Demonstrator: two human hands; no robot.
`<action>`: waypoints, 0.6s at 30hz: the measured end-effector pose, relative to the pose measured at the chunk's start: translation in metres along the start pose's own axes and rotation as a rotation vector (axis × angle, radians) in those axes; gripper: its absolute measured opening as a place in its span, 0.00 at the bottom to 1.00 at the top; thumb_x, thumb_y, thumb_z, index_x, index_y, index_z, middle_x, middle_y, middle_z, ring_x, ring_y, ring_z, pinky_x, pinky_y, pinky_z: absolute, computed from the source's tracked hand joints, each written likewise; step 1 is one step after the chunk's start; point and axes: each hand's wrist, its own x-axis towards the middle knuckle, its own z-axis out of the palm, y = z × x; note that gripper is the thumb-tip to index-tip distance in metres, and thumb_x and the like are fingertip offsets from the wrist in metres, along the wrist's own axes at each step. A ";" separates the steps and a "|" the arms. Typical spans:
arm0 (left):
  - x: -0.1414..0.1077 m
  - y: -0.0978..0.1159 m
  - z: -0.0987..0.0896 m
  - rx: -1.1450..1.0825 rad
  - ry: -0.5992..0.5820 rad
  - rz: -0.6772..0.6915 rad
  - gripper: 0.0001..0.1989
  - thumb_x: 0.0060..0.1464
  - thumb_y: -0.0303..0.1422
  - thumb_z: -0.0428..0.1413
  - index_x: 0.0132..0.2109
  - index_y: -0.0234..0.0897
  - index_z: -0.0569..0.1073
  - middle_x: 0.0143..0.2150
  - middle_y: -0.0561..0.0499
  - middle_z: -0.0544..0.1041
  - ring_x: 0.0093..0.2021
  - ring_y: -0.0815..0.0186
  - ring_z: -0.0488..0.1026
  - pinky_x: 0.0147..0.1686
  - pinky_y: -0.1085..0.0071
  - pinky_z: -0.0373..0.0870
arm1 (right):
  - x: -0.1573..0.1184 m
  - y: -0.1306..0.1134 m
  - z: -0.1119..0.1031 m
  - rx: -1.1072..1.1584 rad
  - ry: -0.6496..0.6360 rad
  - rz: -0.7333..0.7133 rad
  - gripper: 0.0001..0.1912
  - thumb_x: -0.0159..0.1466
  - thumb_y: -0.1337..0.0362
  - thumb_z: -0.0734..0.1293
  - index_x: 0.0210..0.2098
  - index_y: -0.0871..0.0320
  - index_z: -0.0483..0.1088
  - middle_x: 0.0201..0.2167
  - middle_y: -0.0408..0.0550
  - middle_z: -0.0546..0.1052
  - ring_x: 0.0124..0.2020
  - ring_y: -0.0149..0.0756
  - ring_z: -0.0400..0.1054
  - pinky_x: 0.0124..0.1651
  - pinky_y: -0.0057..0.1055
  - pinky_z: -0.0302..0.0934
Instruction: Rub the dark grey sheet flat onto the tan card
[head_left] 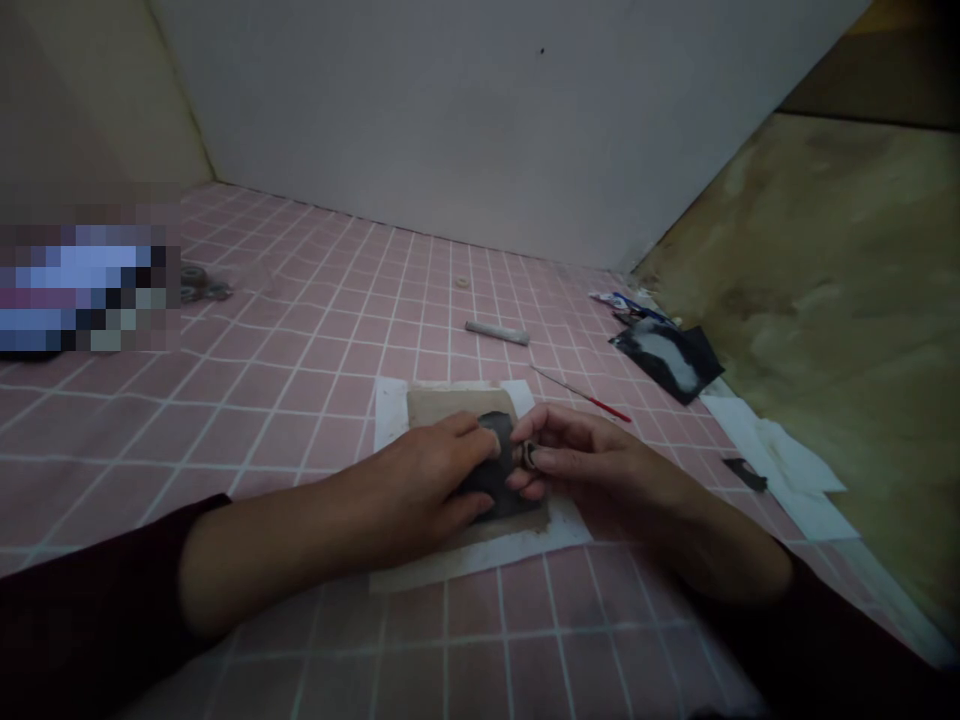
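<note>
Low in the middle of the head view, my left hand rests on a dark sheet like sandpaper, its thumb and fingers spread apart. That sheet lies on a brown board or sheet, with white paper underneath. Just to the right, my right hand pinches a small brown ring-shaped piece between thumb and fingers, close to the dark sheet's right edge. Fingers partly hide the piece. Beyond my right hand lies a thin tool with a red handle.
A grey tube or rod and a small pale ring lie farther back on the pink checked cloth. At right are a black sheet with white powder, white papers and a dark scrap. Dark round items sit left.
</note>
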 end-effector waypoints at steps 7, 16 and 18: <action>0.001 -0.001 0.000 -0.013 -0.001 0.001 0.05 0.58 0.32 0.54 0.41 0.38 0.67 0.42 0.50 0.68 0.35 0.67 0.67 0.32 0.69 0.63 | 0.001 0.000 0.000 -0.010 0.048 0.011 0.08 0.62 0.67 0.70 0.41 0.58 0.71 0.33 0.45 0.78 0.37 0.30 0.76 0.38 0.25 0.68; 0.002 0.003 -0.003 0.002 -0.032 -0.043 0.04 0.56 0.30 0.54 0.38 0.37 0.66 0.41 0.50 0.67 0.35 0.67 0.67 0.31 0.70 0.62 | 0.002 0.003 -0.002 -0.110 0.073 -0.071 0.06 0.62 0.65 0.70 0.39 0.58 0.72 0.32 0.43 0.74 0.32 0.27 0.68 0.36 0.25 0.62; 0.003 0.004 -0.003 0.004 -0.032 -0.052 0.04 0.56 0.30 0.55 0.38 0.37 0.66 0.41 0.50 0.67 0.34 0.67 0.67 0.31 0.69 0.62 | 0.002 0.003 -0.002 -0.129 0.075 -0.081 0.06 0.61 0.65 0.70 0.39 0.58 0.73 0.31 0.43 0.73 0.31 0.27 0.66 0.35 0.25 0.61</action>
